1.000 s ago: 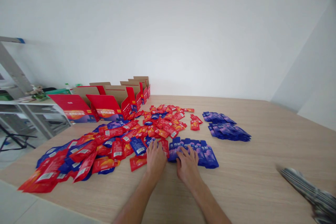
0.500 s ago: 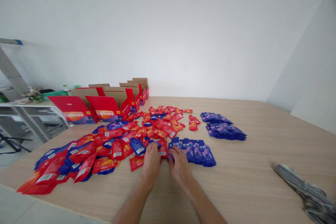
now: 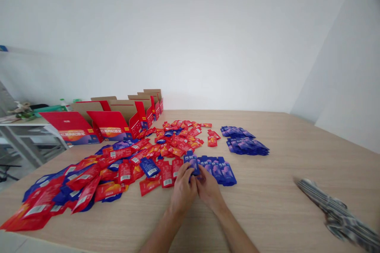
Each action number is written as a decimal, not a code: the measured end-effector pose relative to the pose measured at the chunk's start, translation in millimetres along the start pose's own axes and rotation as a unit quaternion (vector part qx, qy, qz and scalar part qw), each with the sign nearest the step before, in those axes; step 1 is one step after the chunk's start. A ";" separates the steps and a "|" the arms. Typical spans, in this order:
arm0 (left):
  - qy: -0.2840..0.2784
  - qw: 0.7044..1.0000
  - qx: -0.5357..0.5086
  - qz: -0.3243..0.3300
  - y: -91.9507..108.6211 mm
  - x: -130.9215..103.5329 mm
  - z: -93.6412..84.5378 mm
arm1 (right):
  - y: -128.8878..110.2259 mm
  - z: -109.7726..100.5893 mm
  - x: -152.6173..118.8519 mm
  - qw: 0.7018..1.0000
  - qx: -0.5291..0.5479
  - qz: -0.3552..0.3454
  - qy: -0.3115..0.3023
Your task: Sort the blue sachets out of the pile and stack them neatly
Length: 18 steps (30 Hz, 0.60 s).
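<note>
A small blue pouch (image 3: 191,160) with a purple picture and white lettering is raised just above the table, front side up. My left hand (image 3: 183,187) is closed on its lower left part. My right hand (image 3: 209,188) has its fingers pinched at the lower right edge of the same pouch; its fingertips are partly hidden. Immediately to the right lies a row of overlapping blue pouches (image 3: 218,170). Beside my left hand are red pouches (image 3: 167,175) with barcodes up, and a blue pouch (image 3: 149,167) lies back side up among them.
A loose heap of red and blue pouches (image 3: 86,176) spreads across the left side. Open red boxes (image 3: 111,126) stand behind it. Neat blue stacks (image 3: 247,146) lie right of centre. A blurred, grey striped bundle (image 3: 334,207) is at the far right of the wooden table (image 3: 276,205).
My left hand has moved right from the red pouches and now grips a raised blue pouch. Both hands have come together at it. The view has shifted slightly to the right.
</note>
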<state>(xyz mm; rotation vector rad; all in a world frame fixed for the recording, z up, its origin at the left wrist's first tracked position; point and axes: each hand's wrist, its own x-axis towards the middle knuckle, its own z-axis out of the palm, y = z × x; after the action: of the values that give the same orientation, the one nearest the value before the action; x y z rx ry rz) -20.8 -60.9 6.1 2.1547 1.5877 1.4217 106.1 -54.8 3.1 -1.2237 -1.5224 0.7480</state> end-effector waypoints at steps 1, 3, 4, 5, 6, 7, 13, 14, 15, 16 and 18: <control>-0.008 1.000 -0.002 0.003 5.8 0.8 5.1 | 3.3 -8.7 -0.5 1.000 0.004 0.001 0.001; -0.024 1.000 -0.009 0.005 17.8 2.1 16.5 | 11.3 -26.6 -1.3 1.000 0.008 0.008 0.004; -0.032 0.999 -0.015 0.003 23.8 2.5 22.7 | 15.8 -35.4 -1.6 1.000 0.002 0.014 0.014; -0.040 0.999 -0.021 0.001 29.6 2.6 29.1 | 20.5 -43.8 -2.0 0.999 -0.011 0.021 0.027; -0.047 0.999 -0.028 -0.002 35.0 2.7 35.7 | 25.2 -51.8 -2.4 0.998 -0.029 0.029 0.038; -0.054 0.998 -0.035 -0.005 39.8 2.7 42.5 | 29.8 -59.4 -2.9 0.997 -0.048 0.036 0.048; -0.116 0.992 -0.043 0.021 54.7 3.3 85.3 | 53.0 -95.0 -5.7 0.982 -0.157 0.061 0.090; -0.129 0.990 -0.039 0.036 55.3 3.6 91.6 | 56.3 -99.4 -6.0 0.978 -0.175 0.061 0.098; -0.139 0.988 -0.035 0.052 55.6 3.9 97.4 | 59.3 -103.2 -6.3 0.974 -0.192 0.058 0.104; -0.146 0.986 -0.031 0.067 55.7 4.1 102.4 | 62.2 -106.4 -6.5 0.970 -0.210 0.053 0.109; -0.159 0.983 -0.023 0.093 55.4 4.2 109.5 | 67.1 -110.5 -7.1 0.962 -0.243 0.038 0.120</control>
<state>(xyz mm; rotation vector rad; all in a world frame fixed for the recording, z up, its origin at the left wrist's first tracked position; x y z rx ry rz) 96.7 -37.3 -20.6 2.4073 1.2584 1.0719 232.3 -54.7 -25.6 -1.6773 -1.5067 0.2574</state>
